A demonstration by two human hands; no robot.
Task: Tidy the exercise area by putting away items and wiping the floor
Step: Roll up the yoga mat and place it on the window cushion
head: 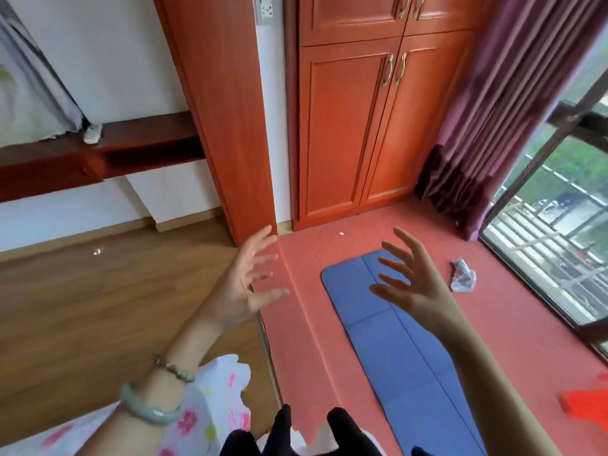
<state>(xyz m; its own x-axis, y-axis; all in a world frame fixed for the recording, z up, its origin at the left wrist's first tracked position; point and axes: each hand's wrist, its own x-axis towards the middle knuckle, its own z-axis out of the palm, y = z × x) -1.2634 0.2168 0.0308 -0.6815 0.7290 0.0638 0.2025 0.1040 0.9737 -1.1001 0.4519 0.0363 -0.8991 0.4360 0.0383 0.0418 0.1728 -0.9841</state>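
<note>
Clearly nothing is in hand yet, so the sensible start is to choose one item and commit. At far left lies smooth brown wood-plank flooring (98, 291), hard and easy to wipe. The left hand (241, 284), wrist ringed by a pale green jade bangle (148, 411), hovers with fingers spread wide, holding nothing. Beyond stands a glossy orange-red panelled wooden wardrobe (355, 126). The right hand (413, 281) hangs equally splayed and empty above the flat blue foam exercise mat (394, 340), which lies unrolled on the soft salmon-pink padded floor covering (510, 324). That mat looks pliable; rolling it tightly from its rounded far end should work best. Just beside it to the right sits a crumpled white cloth (463, 276), likely suited for wiping.
</note>
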